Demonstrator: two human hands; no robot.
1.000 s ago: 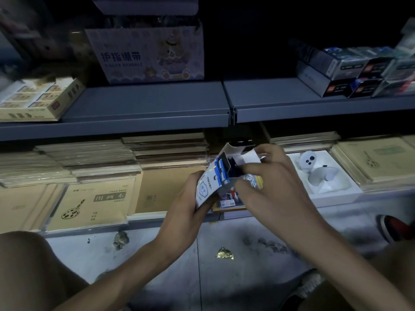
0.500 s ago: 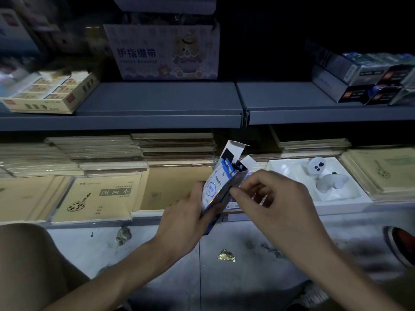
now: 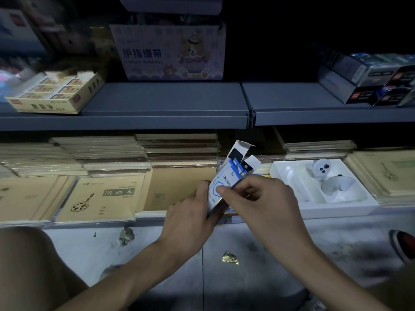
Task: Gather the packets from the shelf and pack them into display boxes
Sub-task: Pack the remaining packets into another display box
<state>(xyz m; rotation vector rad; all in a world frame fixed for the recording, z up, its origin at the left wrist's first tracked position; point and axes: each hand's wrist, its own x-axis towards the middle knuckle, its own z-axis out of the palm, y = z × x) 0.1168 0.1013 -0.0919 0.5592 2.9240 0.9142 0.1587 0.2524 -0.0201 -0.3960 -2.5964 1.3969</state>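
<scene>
A small white and blue display box (image 3: 233, 169) with its top flaps open is tilted in front of the lower shelf. My left hand (image 3: 190, 212) grips its lower part from the left and underneath. My right hand (image 3: 262, 203) pinches the box's front face with thumb and fingers, from the right. Blue-edged packets stick out of the box's open top. More blue and white packets (image 3: 231, 208) show just below my right hand, mostly hidden.
Brown paper pads (image 3: 101, 198) fill the lower shelf. A white tray (image 3: 323, 207) with white figures lies to the right. The grey upper shelf (image 3: 170, 102) carries a purple bandage carton (image 3: 170, 52), a yellow box (image 3: 56, 93) and dark boxes (image 3: 368, 79). A gold wrapper (image 3: 229, 258) lies on the floor.
My right hand has come down from the box's open top to its front face. The box now stands steeper with its flaps raised, and my view has shifted slightly.
</scene>
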